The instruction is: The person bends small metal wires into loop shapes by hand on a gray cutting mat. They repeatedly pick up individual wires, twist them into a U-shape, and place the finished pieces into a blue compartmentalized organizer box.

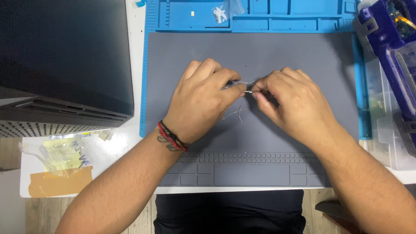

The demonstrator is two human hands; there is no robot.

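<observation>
White worktop (136, 26) carries a flat grey rubbery mat (281, 47) with moulded blue tray edge (260, 15). Above the mat's centre, left hand (201, 102) and right hand (294, 102) each pinch thin, springy silver wires (239, 112) between fingertips.

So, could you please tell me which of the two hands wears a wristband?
The left hand: a red and black band circles its wrist; the right hand has a bare wrist.

Centred on work mat (303, 52) — left hand (201, 102) and right hand (294, 102), fingertips meeting over thin wires (236, 112). Left of mat — large box (65, 60). Behind, in tray slot, small bag (223, 13). Right: plastic bins (390, 130).
</observation>
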